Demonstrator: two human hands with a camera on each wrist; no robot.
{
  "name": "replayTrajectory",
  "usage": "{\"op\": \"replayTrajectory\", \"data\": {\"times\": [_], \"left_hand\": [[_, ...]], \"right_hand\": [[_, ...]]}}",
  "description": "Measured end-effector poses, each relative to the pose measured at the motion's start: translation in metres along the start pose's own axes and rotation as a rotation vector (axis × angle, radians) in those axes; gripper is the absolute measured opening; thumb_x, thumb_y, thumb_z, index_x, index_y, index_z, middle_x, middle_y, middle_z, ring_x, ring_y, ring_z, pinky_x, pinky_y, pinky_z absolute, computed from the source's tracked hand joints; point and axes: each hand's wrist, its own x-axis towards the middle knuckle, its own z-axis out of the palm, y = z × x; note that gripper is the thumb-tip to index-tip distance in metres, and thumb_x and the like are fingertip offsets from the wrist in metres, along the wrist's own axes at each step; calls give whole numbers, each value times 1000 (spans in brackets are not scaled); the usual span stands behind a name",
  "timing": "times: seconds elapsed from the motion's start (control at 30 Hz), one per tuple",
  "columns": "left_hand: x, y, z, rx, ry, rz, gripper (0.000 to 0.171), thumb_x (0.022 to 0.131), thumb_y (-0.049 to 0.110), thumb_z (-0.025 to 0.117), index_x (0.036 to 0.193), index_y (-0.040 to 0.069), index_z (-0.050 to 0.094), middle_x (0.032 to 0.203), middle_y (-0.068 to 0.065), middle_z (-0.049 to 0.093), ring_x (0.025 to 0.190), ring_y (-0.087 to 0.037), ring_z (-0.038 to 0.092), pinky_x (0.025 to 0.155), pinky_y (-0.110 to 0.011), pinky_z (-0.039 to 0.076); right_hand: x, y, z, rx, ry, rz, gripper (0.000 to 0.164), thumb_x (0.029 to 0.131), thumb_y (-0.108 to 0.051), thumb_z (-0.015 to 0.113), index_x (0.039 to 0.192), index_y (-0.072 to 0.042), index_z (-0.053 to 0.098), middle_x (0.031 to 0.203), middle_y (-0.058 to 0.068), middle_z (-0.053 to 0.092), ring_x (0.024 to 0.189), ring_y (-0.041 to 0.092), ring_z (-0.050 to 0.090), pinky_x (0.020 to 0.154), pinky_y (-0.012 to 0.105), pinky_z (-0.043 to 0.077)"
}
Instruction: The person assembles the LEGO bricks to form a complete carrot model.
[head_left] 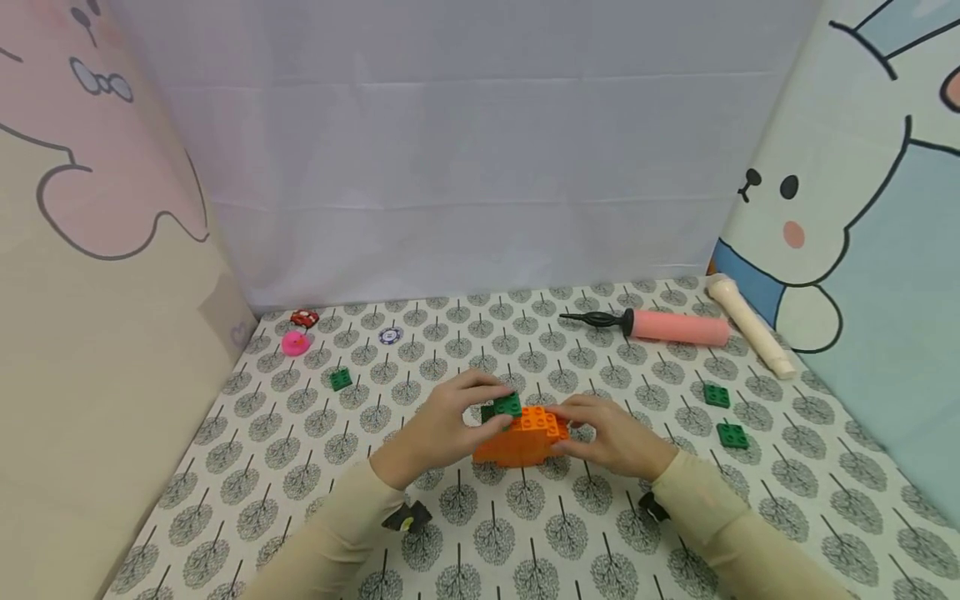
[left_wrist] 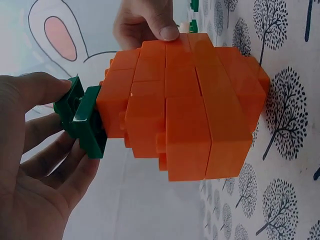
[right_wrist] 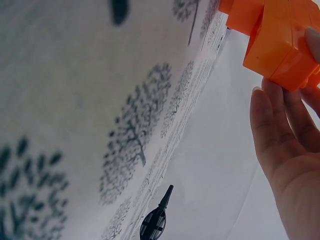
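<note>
A stepped shape built of orange toy building bricks (head_left: 517,450) stands on the patterned tablecloth in the middle. My left hand (head_left: 453,421) pinches a green toy brick (head_left: 508,405) between thumb and fingers at the top left of the orange shape. In the left wrist view, a second green brick (left_wrist: 91,122) sits between the pinched one and the orange bricks, the two offset from each other. On the opposite side, my right hand (head_left: 622,433) holds the orange bricks, its thumb (left_wrist: 169,33) against their side. Some of its fingers (right_wrist: 280,115) are underneath or behind the bricks in the right wrist view.
Two loose green bricks (head_left: 716,395) lie to the right, and another green brick (head_left: 341,379) to the left. Farther back are a pink hand pump (head_left: 675,327), a cream tube (head_left: 750,325), a red toy car (head_left: 304,317), a pink duck (head_left: 295,342) and a chip (head_left: 390,335).
</note>
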Motion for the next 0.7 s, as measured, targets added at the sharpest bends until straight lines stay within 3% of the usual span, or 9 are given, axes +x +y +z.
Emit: {"op": "replayTrajectory", "data": {"times": [0.2,0.33,0.7], "left_hand": [[3,0,10,-6,-57,-56,35,92,21,73,124,6,70,120,-3,64,103,-13,61,82,-19,56],[3,1,13,-5,-77,-76,36,93,24,72,126,7,69,122,-2,63,105,-12,60,83,-18,55],[-1,-1,20,-9,-67,-92,35,93,25,72,124,9,70,125,-5,65,112,-17,61,88,-23,56]], "right_hand": [[1,0,-1,-7,2,-24,53,93,-37,71,137,-11,60,118,-5,65,103,10,61,87,37,57],[0,0,-1,-16,1,-21,53,93,-38,70,138,-10,60,118,-3,65,103,10,61,87,37,57],[-1,0,0,-26,8,-17,55,93,-41,69,138,-10,60,120,-1,65,105,13,61,89,37,56]]}}
